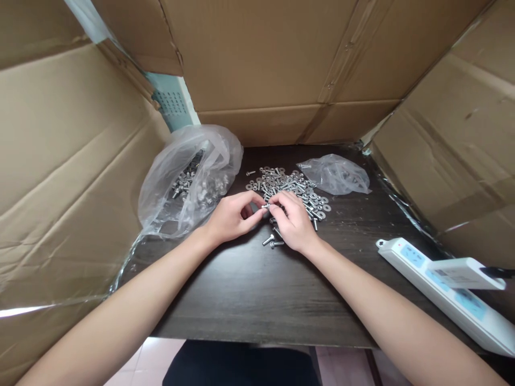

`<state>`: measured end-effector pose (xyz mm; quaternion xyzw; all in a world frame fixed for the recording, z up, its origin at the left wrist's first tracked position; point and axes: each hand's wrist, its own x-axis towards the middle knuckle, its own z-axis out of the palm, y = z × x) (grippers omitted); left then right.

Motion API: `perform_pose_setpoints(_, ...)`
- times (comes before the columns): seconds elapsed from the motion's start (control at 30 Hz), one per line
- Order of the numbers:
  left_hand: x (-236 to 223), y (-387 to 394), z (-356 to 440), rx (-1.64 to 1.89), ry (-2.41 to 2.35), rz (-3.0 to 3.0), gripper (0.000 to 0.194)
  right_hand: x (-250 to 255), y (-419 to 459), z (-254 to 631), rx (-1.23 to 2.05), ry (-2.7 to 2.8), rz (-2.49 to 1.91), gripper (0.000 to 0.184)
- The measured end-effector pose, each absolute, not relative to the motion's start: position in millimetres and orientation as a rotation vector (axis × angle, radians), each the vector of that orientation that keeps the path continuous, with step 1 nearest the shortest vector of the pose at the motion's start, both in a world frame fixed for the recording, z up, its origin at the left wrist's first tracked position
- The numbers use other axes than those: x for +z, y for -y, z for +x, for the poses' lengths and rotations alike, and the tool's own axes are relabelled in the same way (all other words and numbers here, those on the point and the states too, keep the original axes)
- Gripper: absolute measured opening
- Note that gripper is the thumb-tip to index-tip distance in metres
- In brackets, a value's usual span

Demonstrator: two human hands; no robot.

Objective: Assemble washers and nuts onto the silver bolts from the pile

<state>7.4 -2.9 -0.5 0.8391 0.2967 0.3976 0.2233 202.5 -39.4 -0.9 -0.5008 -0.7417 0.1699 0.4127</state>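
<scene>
Between the fingertips of both hands is a small silver bolt (265, 206), held just in front of a pile of hardware. My left hand (235, 215) pinches its left end with thumb and forefinger. On its other end, the thumb and fingers of my right hand (293, 219) are closed; whether a washer or nut is on it is too small to tell. Loose bolts and flat washers (298, 185) lie heaped behind the hands. Several stray bolts (268, 239) rest on the dark table just below the right hand.
A large clear plastic bag (161, 187) with metal hardware stands at the left. A smaller plastic bag (341, 174) lies at the back right. On the right is a white power strip (402, 262) with a plugged-in adapter (462, 272). Cardboard walls (281, 59) surround the dark table (249, 300).
</scene>
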Motion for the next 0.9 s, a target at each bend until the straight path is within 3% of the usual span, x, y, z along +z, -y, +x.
perform_pose_setpoints(0.43,0.5,2.9,7.2,1.102,-0.812,2.324,0.008,-1.1,38.7,201.7,0.424,1.868,-1.254,0.027)
perform_pose_setpoints(0.7,-0.7,2.8,7.3,1.113,-0.818,2.329,0.009,-2.8,38.3,202.1,0.393,1.846,-1.227,0.013)
perform_pose_setpoints(0.9,0.4,3.1,7.6,1.108,-0.808,2.328,0.008,-3.9,38.1,203.0,0.388,1.860,-1.218,0.013)
